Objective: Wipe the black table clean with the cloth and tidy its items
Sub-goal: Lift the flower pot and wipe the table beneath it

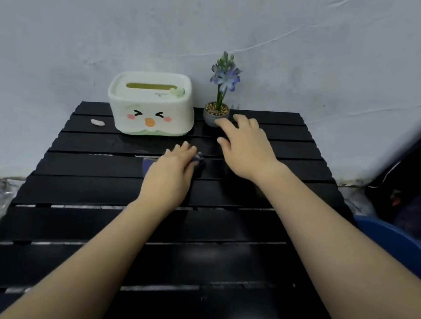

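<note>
Soft, even, rather dim light falls from above, leaving broad pale glare patches on the glossy black table [217,266] near its front edge and only faint shadows beneath the arms. The picture is slightly soft throughout. Wide-angle distortion bends the table's sides outward, and the right edge of the frame is dark and blurred.
</note>
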`<action>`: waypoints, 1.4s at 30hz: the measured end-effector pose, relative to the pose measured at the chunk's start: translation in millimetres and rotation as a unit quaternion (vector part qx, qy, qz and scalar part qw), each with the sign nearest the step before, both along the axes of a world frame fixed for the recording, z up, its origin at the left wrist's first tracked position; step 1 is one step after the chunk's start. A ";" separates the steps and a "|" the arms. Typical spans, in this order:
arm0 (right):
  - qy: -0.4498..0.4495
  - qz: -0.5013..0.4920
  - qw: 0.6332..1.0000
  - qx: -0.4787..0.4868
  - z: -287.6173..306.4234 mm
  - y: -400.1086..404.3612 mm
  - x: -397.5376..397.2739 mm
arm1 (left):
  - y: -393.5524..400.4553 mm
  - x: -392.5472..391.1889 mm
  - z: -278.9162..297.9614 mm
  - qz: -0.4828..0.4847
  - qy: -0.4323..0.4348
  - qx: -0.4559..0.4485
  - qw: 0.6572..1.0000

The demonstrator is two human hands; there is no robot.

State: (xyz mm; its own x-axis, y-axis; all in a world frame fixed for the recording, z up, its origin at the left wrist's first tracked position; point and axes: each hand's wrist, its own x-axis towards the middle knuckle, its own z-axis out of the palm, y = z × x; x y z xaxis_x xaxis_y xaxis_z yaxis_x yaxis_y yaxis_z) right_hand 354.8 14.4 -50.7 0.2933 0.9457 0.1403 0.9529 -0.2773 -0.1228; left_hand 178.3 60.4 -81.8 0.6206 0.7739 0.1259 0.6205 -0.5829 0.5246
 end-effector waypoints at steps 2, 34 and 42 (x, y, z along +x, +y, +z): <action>0.008 0.003 1.000 -0.006 -3.2 25.1 9.5 | 2.9 -3.7 -3.6 -0.034 -0.040 -0.021 0.998; 0.222 0.036 0.955 0.192 22.0 -22.4 117.3 | 27.6 146.0 -12.8 0.097 0.081 0.147 0.981; 0.218 0.037 0.948 0.229 31.8 -35.5 135.6 | 26.9 199.4 4.3 -0.138 -0.058 -0.009 0.989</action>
